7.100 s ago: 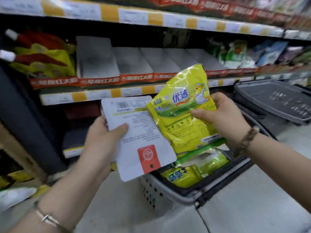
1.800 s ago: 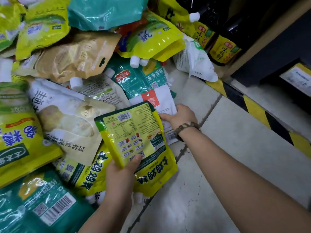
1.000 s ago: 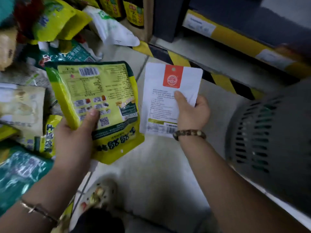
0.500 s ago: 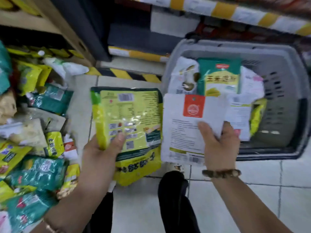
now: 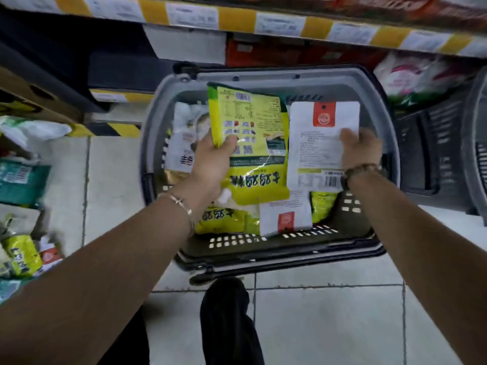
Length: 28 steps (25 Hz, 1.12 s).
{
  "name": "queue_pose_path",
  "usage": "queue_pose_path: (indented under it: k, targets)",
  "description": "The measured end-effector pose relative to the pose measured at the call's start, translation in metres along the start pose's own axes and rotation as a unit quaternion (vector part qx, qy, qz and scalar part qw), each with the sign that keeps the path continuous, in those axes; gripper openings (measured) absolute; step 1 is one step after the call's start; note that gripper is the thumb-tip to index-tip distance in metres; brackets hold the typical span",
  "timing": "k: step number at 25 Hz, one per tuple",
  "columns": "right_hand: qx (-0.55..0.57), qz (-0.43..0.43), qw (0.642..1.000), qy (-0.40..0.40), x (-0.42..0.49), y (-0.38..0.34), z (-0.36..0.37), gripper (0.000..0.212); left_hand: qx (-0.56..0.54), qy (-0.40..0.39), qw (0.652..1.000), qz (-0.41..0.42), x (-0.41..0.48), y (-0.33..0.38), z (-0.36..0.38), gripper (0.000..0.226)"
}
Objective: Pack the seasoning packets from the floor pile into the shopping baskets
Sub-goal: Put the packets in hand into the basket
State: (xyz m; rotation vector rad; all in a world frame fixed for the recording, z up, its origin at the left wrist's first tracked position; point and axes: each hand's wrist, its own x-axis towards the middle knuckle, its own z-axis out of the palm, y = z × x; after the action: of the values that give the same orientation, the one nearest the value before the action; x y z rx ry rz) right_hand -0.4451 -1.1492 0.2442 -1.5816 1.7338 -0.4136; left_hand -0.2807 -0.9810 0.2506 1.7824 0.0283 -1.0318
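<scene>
**A:** How far along is the packing?

**B:** Partway, I'd judge. The grey basket point(image 5: 276, 255) in mid-frame already holds several packets. A white red-patch packet point(image 5: 284, 217) and a yellow one point(image 5: 221, 219) lie at its near end, and a pale packet point(image 5: 184, 143) lies further in on the left.

**A:** And the hands?

**B:** The left grip point(image 5: 210, 164) is closed round the left edge of a yellow-green packet point(image 5: 253, 122), thumb on its face. The right grip point(image 5: 361, 148) pinches a white packet point(image 5: 319, 143) by its right side. Both packets hang side by side over the open basket, inside its rim, and are not yet let go.

**A:** What's left to do?

**B:** Dropping these two, then more trips. The floor pile point(image 5: 21, 180) at the left edge of the frame has plenty of green, yellow and white packets, all blurred. A second basket point(image 5: 432, 154) stands at the right edge, but I cannot tell what it holds.

**A:** And the surface and the room?

**B:** Nearest, at bottom centre, is a dark trouser leg point(image 5: 229, 312) over the pale tiled floor point(image 5: 329, 320) with dark grout lines. The basket stands on those tiles. Beyond it, at mid-left, a black-and-yellow stripe point(image 5: 105, 129) runs along the foot of the shelving. Along the top is a shelf edge point(image 5: 237, 19) with yellow and white labels, with red cartons beneath it. It is a dim shop aisle.
</scene>
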Motion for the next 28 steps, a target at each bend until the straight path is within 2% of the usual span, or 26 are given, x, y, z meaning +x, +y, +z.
queue_pose_path:
  k: [4, 6, 8, 10, 12, 17, 21, 23, 28]
  targets:
    - [-0.112, 0.041, 0.992, -0.032, 0.049, 0.023, 0.016, 0.043, 0.085, 0.071, 0.993, -0.029, 0.032, -0.017, 0.038, 0.028]
    - [-0.212, -0.012, 0.974, -0.078, 0.051, 0.033, 0.027, 0.058, 0.128, 0.096, 0.987, -0.023, 0.039, -0.023, 0.047, 0.032]
    - [-0.267, -0.086, 0.946, -0.166, 0.041, 0.038, 0.039, 0.071, 0.168, 0.103, 0.98, -0.023, 0.044, -0.022, 0.055, 0.035]
    - [-0.278, -0.122, 0.924, -0.232, 0.028, 0.036, 0.046, 0.058, 0.201, 0.107, 0.973, -0.037, 0.044, -0.019, 0.062, 0.038]
    - [-0.291, -0.143, 0.916, -0.237, 0.023, 0.027, 0.046, 0.047, 0.212, 0.103, 0.971, -0.043, 0.043, -0.017, 0.062, 0.038]
    - [-0.314, -0.114, 0.908, -0.253, 0.015, -0.002, 0.034, 0.044, 0.163, 0.047, 0.985, -0.045, 0.015, -0.007, 0.024, 0.036]
    - [-0.289, -0.098, 0.927, -0.217, -0.037, -0.025, 0.021, 0.055, 0.089, 0.074, 0.993, -0.013, -0.032, -0.001, -0.034, 0.034]
    - [-0.285, -0.118, 0.925, -0.223, -0.069, -0.041, 0.021, 0.056, 0.053, 0.08, 0.995, -0.018, -0.056, 0.007, -0.065, 0.034]
    - [-0.278, -0.235, 0.891, -0.273, -0.16, -0.092, 0.056, 0.051, 0.004, 0.132, 0.991, -0.017, -0.096, -0.001, -0.161, 0.034]
